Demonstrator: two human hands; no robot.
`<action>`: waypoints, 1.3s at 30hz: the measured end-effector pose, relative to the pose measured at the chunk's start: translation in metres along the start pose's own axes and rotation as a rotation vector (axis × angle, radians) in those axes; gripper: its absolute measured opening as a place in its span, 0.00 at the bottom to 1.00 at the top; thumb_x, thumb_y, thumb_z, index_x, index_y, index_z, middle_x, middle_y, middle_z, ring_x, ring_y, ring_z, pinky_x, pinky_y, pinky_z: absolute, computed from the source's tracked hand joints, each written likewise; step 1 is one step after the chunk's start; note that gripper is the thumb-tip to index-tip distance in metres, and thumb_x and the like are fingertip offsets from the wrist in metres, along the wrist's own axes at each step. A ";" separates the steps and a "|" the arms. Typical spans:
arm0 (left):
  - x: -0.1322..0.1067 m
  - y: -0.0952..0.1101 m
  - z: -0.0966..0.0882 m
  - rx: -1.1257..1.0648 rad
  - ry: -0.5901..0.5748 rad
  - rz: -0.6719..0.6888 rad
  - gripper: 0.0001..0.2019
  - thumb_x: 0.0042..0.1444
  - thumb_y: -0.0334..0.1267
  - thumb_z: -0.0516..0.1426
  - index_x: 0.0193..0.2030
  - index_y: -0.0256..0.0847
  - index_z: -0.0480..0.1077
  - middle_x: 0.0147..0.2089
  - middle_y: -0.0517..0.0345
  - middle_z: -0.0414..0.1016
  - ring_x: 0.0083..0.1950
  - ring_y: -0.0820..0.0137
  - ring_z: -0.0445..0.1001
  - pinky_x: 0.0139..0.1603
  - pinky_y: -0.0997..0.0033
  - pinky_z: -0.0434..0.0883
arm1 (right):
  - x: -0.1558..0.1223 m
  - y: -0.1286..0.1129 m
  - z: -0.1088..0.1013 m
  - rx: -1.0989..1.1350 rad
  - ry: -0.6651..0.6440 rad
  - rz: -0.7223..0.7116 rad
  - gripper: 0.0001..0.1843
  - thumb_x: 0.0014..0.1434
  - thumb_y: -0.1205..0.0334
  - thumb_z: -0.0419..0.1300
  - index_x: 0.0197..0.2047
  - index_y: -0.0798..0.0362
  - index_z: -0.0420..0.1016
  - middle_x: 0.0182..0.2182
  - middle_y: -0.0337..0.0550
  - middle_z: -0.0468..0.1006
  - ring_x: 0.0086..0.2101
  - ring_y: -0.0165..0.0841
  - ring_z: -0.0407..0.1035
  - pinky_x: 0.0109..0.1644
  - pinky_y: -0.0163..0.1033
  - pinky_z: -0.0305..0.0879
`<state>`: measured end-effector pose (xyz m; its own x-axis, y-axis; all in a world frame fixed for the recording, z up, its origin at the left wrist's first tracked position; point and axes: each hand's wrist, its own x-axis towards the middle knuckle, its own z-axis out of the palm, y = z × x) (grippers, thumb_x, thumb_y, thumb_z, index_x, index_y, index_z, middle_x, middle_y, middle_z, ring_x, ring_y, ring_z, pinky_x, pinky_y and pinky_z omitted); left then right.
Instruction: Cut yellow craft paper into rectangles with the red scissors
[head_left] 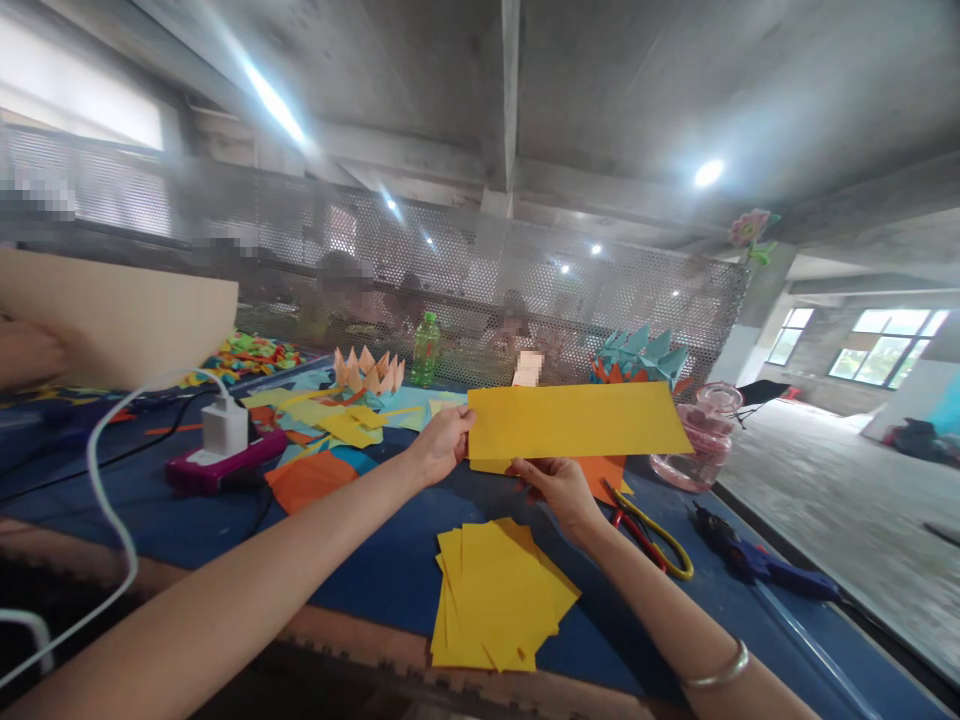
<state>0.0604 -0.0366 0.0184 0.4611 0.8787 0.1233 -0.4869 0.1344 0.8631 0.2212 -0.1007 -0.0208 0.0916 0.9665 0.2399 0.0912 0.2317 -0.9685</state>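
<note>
A long yellow paper strip (577, 420) is held up over the blue table. My left hand (444, 445) pinches its left end between thumb and fingers. At the lower edge of the strip, my right hand (559, 490) has its fingers closed on the paper; part of the grip is hidden. Below both hands lies a loose stack of yellow paper pieces (499, 595). Scissors with red and yellow handles (664, 545) rest beside my right forearm. Orange paper (600, 475) shows partly behind the right hand.
To the right lie a blue glue gun (772, 570) and a pink glass jar (697, 445). On the left are a purple power strip (221, 462) with a white charger (225, 425), and orange paper (311, 482). Behind stand folded paper spikes (367, 372) and a green bottle (427, 350).
</note>
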 end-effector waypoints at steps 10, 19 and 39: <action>0.001 -0.004 -0.002 0.033 -0.024 0.042 0.12 0.55 0.26 0.51 0.45 0.34 0.71 0.37 0.50 0.79 0.40 0.65 0.78 0.40 0.70 0.74 | -0.004 -0.004 0.003 0.163 0.061 0.071 0.26 0.43 0.43 0.65 0.34 0.58 0.75 0.27 0.47 0.79 0.21 0.28 0.67 0.20 0.31 0.61; -0.003 -0.003 -0.003 0.117 -0.034 0.044 0.11 0.57 0.29 0.50 0.44 0.34 0.71 0.37 0.48 0.78 0.35 0.67 0.78 0.33 0.72 0.73 | -0.001 0.001 0.002 0.068 0.134 0.007 0.26 0.41 0.40 0.64 0.29 0.58 0.76 0.26 0.49 0.79 0.20 0.29 0.67 0.20 0.32 0.60; -0.006 -0.004 -0.003 0.245 0.040 0.160 0.16 0.51 0.46 0.59 0.40 0.35 0.73 0.36 0.50 0.79 0.31 0.71 0.76 0.32 0.75 0.70 | -0.004 -0.003 0.003 0.074 0.156 0.020 0.21 0.42 0.45 0.66 0.26 0.58 0.76 0.24 0.46 0.77 0.19 0.27 0.65 0.19 0.31 0.59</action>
<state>0.0573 -0.0410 0.0131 0.3609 0.8978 0.2522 -0.3555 -0.1176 0.9272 0.2175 -0.1052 -0.0190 0.2456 0.9434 0.2228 0.0150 0.2261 -0.9740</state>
